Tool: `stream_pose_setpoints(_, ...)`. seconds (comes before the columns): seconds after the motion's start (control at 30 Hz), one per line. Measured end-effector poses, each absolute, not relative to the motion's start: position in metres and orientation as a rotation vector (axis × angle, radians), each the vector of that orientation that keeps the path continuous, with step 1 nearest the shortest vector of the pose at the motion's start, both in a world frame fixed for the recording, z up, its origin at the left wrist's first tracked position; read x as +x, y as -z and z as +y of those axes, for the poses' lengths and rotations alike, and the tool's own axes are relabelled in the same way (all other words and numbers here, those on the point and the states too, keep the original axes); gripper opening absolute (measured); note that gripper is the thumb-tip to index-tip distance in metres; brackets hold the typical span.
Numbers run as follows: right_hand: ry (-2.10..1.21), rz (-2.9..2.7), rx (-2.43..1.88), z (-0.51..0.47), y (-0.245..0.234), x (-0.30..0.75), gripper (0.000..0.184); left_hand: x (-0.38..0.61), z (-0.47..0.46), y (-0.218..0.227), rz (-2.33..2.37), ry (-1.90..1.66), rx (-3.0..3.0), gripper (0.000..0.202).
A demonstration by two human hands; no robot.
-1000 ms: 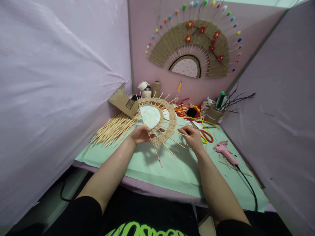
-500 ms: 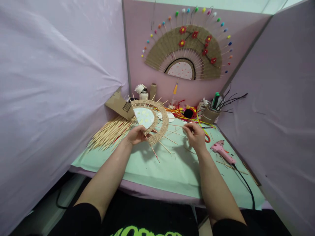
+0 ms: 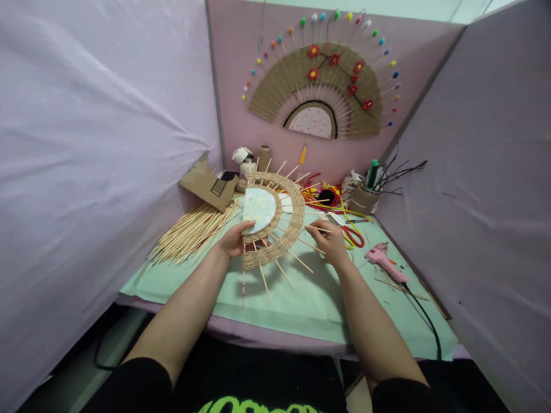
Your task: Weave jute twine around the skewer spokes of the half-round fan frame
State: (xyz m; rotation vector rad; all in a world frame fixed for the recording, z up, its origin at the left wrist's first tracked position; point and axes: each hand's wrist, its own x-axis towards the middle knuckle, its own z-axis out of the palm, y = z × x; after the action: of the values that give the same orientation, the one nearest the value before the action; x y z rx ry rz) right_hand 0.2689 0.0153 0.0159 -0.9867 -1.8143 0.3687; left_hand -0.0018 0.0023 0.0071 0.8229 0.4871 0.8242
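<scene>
My left hand (image 3: 235, 240) is closed on the lower edge of a half-round woven fan (image 3: 275, 221), holding it tilted up above the table. The fan has a pale paper centre, a band of woven twine and bamboo sticks fanning out past the rim. My right hand (image 3: 328, 238) pinches thin twine beside the fan's right-hand sticks. Both forearms reach in from the bottom of the view.
A heap of bamboo sticks (image 3: 191, 229) lies at the left beside a cardboard piece (image 3: 209, 183). Red scissors (image 3: 353, 235) and a pink glue gun (image 3: 383, 261) with its cord lie on the green mat (image 3: 310, 298) at the right. A finished fan (image 3: 318, 86) hangs on the back wall.
My left hand has turned the fan so its straight edge points more downward, and the fan sits slightly lower and closer. My right hand has moved a little left toward the sticks.
</scene>
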Motion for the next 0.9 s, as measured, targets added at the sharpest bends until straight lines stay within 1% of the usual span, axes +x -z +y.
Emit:
stream_pose_setpoints(0.1, -0.346, -1.849, -1.014, 0.013, -0.016, 0.264, 0.03, 0.0, 0.001, -0.007, 0.472, -0.744, 0.832, 0.045)
stream_pose_setpoints(0.17, -0.329, -1.845, -1.028, 0.012, -0.016, 0.264, 0.032, -0.001, 0.001, -0.008, 0.466, -0.758, 0.822, 0.046)
stream_pose_setpoints(0.37, -0.309, -1.795, -0.982, 0.014, -0.02, 0.272, 0.023, -0.004, 0.003, -0.012, 0.472, -0.923, 0.776, 0.037)
stream_pose_setpoints(0.57, -0.174, -1.694, -0.978, 0.023, -0.018, 0.282, 0.016, -0.005, 0.002, -0.015, 0.512, -0.958, 0.761, 0.035)
stream_pose_setpoints(0.8, -0.037, -1.505, -1.019, 0.026, -0.02, 0.293, 0.017, -0.007, 0.004, -0.015, 0.635, -0.929, 0.749, 0.027)
stream_pose_setpoints(0.9, -0.033, -1.473, -1.022, 0.025, -0.021, 0.295, 0.017, -0.008, 0.005, -0.012, 0.625, -0.894, 0.777, 0.03)
